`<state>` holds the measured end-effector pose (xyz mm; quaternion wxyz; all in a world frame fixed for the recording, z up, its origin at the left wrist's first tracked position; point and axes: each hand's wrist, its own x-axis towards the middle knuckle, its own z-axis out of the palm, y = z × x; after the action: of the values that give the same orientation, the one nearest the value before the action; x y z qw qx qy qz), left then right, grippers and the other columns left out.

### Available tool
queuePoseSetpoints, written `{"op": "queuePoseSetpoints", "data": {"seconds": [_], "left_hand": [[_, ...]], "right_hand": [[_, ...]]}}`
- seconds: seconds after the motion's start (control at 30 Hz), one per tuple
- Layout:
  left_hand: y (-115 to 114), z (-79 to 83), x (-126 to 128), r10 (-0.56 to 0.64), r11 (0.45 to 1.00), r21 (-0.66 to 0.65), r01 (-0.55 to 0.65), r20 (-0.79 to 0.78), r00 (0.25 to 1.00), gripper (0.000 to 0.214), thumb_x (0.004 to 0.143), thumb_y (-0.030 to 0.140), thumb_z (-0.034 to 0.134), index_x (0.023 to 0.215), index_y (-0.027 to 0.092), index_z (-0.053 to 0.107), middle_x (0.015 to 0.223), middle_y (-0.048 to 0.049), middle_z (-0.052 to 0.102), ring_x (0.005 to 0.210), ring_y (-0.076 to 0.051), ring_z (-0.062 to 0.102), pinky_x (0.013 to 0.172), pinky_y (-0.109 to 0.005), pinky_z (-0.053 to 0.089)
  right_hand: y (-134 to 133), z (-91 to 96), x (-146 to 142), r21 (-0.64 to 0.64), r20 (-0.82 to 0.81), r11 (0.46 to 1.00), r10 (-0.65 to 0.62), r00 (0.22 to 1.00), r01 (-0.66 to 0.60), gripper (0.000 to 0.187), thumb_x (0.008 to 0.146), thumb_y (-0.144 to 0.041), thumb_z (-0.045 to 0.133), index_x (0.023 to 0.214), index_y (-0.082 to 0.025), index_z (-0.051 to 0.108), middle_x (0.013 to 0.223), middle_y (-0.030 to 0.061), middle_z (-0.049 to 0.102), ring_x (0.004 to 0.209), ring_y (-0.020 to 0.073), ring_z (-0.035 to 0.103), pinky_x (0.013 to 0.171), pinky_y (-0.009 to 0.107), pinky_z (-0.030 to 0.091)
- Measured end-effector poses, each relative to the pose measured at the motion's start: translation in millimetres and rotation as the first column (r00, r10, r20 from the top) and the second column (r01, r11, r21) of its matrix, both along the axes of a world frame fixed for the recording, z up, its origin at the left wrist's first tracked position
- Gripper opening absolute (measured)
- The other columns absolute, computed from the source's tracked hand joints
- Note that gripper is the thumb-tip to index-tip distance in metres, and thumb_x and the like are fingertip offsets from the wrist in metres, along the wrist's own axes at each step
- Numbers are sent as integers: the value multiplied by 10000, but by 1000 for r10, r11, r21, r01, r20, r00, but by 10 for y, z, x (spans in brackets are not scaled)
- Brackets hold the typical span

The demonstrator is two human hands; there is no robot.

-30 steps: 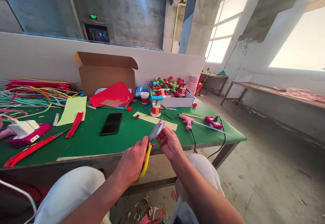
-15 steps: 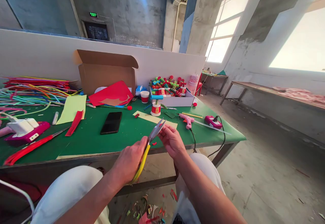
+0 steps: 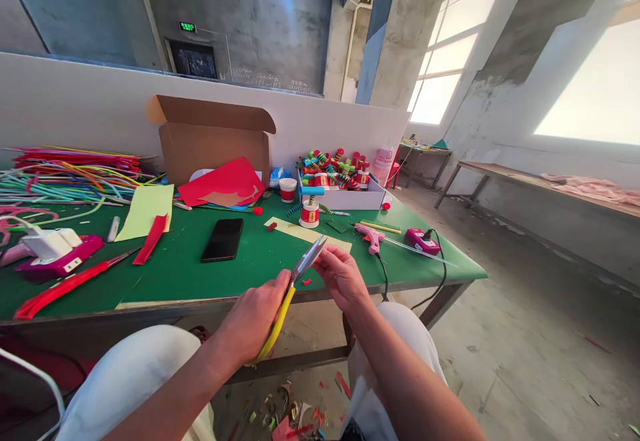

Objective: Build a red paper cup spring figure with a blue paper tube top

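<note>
My left hand (image 3: 257, 317) is closed round the yellow handles of a pair of scissors (image 3: 293, 293), whose steel blades point up and to the right, nearly closed. My right hand (image 3: 343, 277) pinches something small right at the blade tips; I cannot make out what it is. Both hands hover over the near edge of the green table (image 3: 210, 274), above my knees in white trousers. A small red scrap (image 3: 306, 281) lies on the table just behind the blades.
On the table lie a black phone (image 3: 223, 239), a pink glue gun (image 3: 370, 236) with its cord, a yellow paper strip (image 3: 307, 233), a white box of red craft pieces (image 3: 340, 184), an open cardboard box (image 3: 215, 137), red paper, coloured pipe cleaners (image 3: 65, 174). Paper scraps litter the floor.
The scissor blades, open a second ago, have closed almost fully. A small red scrap now lies on the table by the blades. Both hands stay in about the same place.
</note>
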<state>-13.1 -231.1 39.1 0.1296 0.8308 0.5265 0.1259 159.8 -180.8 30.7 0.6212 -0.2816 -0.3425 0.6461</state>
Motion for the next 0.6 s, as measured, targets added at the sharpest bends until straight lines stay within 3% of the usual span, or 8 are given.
{"op": "queuePoseSetpoints", "data": {"seconds": [0.6], "left_hand": [[8,15,-17,-17,999,-39,15,-42,999,318,856,117,404,1163,202,406,799,-47,641,681,-221,629,555,-273,299]], "right_hand": [[-1,-16,19,7,-17,1000,19,1000,-19,275,535,-335,900,658,-172,715,624,-17,675,603,85,610,719,226,531]]}}
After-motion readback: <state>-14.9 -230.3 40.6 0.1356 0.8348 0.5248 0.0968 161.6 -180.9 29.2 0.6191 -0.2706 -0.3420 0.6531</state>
